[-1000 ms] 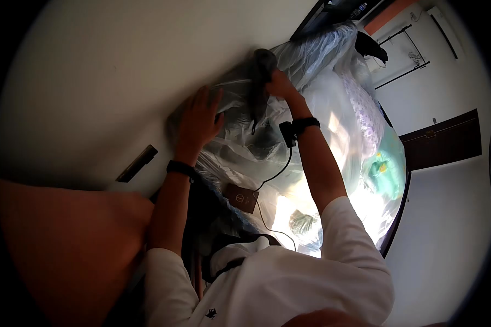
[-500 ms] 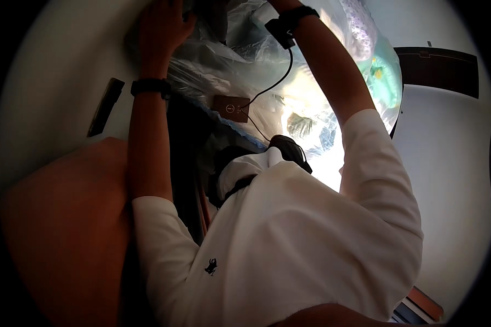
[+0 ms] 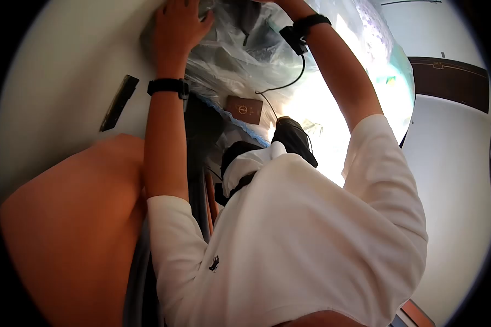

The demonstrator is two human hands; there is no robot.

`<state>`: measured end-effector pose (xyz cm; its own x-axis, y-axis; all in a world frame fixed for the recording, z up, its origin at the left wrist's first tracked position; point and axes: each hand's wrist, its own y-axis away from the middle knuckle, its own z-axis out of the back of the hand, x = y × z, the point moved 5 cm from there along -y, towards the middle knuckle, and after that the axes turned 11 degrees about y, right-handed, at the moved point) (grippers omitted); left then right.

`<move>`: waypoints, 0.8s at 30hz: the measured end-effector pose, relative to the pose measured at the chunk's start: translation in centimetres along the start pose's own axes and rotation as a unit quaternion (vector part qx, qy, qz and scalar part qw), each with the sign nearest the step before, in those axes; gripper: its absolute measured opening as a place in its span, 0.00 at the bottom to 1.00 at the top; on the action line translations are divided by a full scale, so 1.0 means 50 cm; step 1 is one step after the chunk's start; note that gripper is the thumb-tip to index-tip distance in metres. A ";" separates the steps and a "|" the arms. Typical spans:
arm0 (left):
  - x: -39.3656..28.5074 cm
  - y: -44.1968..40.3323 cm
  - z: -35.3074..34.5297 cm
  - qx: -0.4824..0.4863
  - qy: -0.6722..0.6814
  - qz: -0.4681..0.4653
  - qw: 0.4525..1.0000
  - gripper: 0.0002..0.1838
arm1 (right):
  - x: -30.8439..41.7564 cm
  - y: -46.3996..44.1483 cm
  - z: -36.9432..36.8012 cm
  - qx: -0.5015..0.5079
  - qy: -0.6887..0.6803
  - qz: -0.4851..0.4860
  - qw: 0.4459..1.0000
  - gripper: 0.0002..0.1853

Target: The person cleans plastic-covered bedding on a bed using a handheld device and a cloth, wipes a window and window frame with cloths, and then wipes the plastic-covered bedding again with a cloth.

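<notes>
My left hand point(image 3: 181, 30) is at the top of the view, resting on the left edge of a large clear plastic bag point(image 3: 223, 62). Its fingers are spread, with the thumb apart, and the fingertips reach the frame's top edge. Only a sliver of my right hand point(image 3: 264, 1) shows above the bag; its fingers are out of frame. Dark and pale green contents show through the crumpled plastic, and glare washes out the bag's right side. A brown booklet-like item point(image 3: 244, 109) with a round emblem lies by the bag's lower edge.
Black bands circle both wrists; a black cable point(image 3: 302, 73) hangs from the right one. An orange-brown rounded surface point(image 3: 73, 218) is at lower left. A dark strip point(image 3: 119, 103) is on the pale wall point(image 3: 65, 92). A dark brown panel point(image 3: 453, 82) stands at right.
The whole view has shifted, so my arms and the bag appear farther right. Glare over the bag is stronger. My left hand stays on the bag, and the cable no longer crosses the brown item.
</notes>
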<state>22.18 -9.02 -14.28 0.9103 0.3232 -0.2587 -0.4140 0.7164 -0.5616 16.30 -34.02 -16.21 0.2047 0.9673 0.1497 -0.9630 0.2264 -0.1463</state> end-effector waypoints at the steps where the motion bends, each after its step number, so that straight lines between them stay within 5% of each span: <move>1: 0.012 0.002 -0.020 -0.014 -0.014 0.027 0.999 0.29 | -0.037 -0.020 0.004 -0.014 -0.024 0.035 0.999 0.34; 2: 0.012 -0.002 -0.016 -0.022 0.006 0.040 0.999 0.28 | -0.028 -0.023 0.050 -0.053 -0.007 0.046 0.997 0.36; 3: 0.013 -0.002 -0.018 -0.033 0.019 0.045 0.998 0.28 | -0.212 -0.066 -0.041 0.115 0.039 -0.134 0.984 0.30; 4: 0.015 -0.003 -0.020 -0.007 0.035 0.061 0.998 0.28 | -0.205 -0.070 -0.013 -0.075 -0.045 -0.003 0.996 0.30; 5: 0.019 -0.003 -0.003 -0.019 0.020 0.060 0.998 0.28 | -0.189 -0.068 0.022 -0.166 -0.090 0.029 0.982 0.31; 10: 0.003 -0.003 -0.013 0.058 -0.002 0.050 0.997 0.32 | -0.392 -0.146 0.041 -0.051 0.056 -0.147 0.986 0.27; 13: 0.007 -0.002 -0.010 0.074 -0.019 0.057 0.995 0.33 | -0.407 -0.156 0.093 -0.069 0.054 -0.153 0.984 0.26; 19: 0.001 -0.018 -0.010 0.092 -0.017 0.087 0.992 0.36 | -0.678 -0.283 0.060 -0.102 0.095 -0.162 0.977 0.25; 24: -0.006 -0.022 -0.012 0.100 -0.028 0.110 0.989 0.37 | -0.645 -0.259 0.082 -0.141 0.050 -0.134 0.980 0.23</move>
<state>22.37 -10.29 -14.03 0.7997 0.5139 -0.3104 -0.5976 0.7311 -0.3292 21.45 -68.60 -15.12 0.4736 0.8716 0.1263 -0.7877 0.4834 -0.3818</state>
